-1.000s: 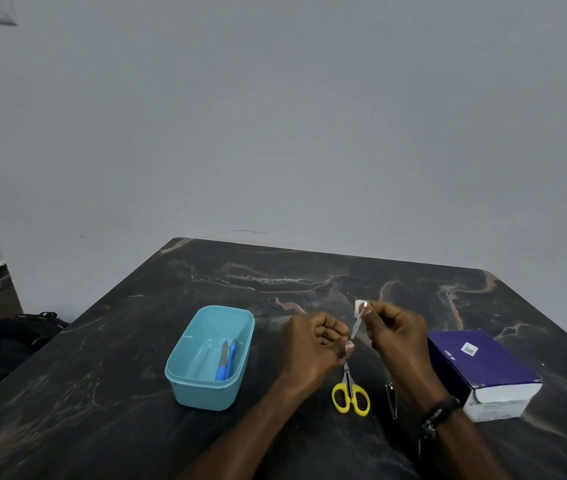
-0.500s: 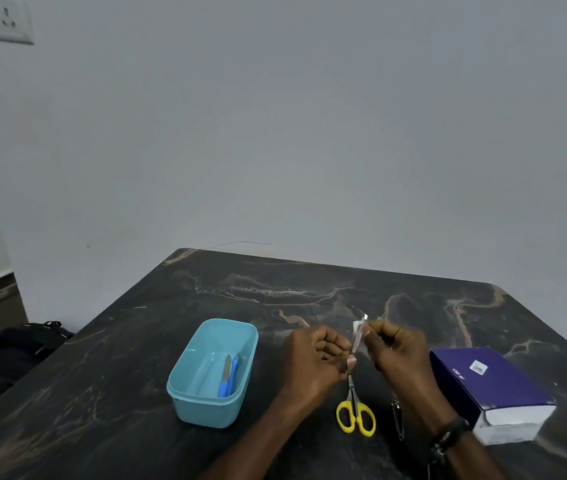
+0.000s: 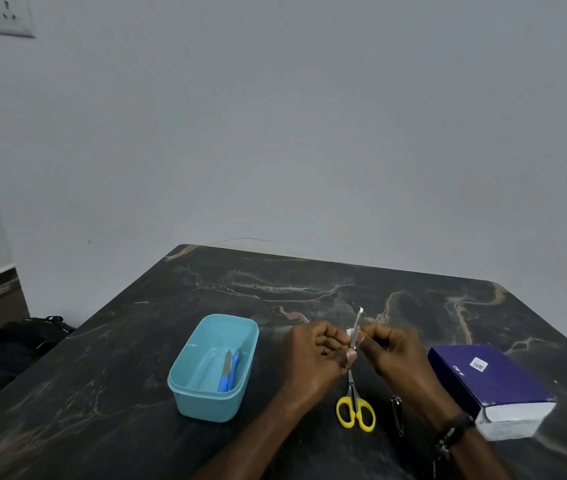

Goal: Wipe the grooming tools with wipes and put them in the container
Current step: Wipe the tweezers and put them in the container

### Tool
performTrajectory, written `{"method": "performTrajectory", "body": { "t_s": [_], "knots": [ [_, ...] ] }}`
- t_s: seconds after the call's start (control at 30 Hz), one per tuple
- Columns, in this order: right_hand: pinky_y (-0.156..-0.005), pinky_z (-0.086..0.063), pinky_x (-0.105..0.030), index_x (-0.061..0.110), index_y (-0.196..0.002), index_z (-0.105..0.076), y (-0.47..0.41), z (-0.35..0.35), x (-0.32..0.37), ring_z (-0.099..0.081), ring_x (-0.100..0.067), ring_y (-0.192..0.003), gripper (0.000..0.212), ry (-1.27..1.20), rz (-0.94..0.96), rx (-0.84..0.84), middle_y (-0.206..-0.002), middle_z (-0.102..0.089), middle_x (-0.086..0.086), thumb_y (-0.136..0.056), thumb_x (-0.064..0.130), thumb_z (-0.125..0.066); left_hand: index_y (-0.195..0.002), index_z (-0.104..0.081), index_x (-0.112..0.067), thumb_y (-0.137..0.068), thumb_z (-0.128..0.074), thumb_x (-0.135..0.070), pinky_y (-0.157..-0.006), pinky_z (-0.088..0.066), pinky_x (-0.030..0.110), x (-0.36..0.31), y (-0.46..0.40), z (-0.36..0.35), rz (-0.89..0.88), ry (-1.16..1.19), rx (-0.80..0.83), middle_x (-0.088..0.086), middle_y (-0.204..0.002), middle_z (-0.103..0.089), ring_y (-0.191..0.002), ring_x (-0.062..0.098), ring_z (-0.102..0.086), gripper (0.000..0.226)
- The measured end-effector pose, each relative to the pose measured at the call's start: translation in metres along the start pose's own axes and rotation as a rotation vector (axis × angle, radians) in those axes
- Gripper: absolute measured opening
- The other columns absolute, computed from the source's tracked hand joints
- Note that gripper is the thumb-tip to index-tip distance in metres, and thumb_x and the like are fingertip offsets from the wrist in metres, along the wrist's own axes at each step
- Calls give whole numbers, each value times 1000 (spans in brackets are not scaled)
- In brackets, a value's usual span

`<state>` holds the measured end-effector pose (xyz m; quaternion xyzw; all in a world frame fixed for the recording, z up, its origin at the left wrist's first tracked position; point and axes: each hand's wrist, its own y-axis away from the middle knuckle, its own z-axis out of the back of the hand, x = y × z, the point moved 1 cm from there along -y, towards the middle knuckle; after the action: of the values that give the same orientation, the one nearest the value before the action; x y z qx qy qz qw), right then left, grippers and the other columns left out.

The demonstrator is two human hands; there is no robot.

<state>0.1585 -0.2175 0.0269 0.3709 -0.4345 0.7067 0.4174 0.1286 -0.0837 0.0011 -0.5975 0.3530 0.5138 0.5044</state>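
Head view: a slim metal nail file [image 3: 357,328] is held nearly upright above the bench [image 3: 136,341], its lower end pinched by the curled fingers of the left hand [image 3: 313,355], while a small white wipe [image 3: 350,332] is pressed against its shaft by the pinching right hand [image 3: 387,351]. Yellow scissors [image 3: 355,407] and a nail clipper [image 3: 397,414] lie below; the blue container [image 3: 185,393] stands to the left.

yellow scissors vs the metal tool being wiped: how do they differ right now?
The yellow scissors lie flat on the table, untouched; the metal tool is held up, gripped by the left hand at its lower end while the right hand pinches a white wipe against it. The scissors have yellow loop handles; the tool is a plain thin strip. Both are outside the blue container.
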Motion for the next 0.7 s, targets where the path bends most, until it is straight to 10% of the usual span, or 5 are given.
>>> {"method": "performTrajectory", "body": {
  "t_s": [0.23, 0.47, 0.7],
  "knots": [
    [-51, -38, -18, 8, -83, -73, -4, 4, -7, -47, 2, -44, 13, -142, -12, -280, -47, -58, 11, -89, 8, -62, -76, -64, -12, -71, -76, 3, -63, -60, 39, -3, 4, -3, -17, -29, 88, 6, -68, -66, -63, 22, -67, 20],
    [-41, -31, -17, 10, -74, -72, -2, -3, -8, -38, -6, -43, 23, -100, -94, 4, -43, -52, 4, -92, 9, -57, -73, -67, -11, -66, -81, 4, -61, -60, 39, -3, -1, 4, 7, 38, -6, 6, -64, -66, -58, 18, -64, 22],
    [-49, -37, -25, 11, -87, -74, -2, 4, -7, -43, -13, -55, 12, -292, -125, -210, -56, -54, -3, -88, 14, -63, -78, -65, -6, -65, -82, 6, -62, -59, 32, -11, -2, 7, 94, 158, -57, 9, -69, -69, -63, 16, -68, 24]
  ]
}}
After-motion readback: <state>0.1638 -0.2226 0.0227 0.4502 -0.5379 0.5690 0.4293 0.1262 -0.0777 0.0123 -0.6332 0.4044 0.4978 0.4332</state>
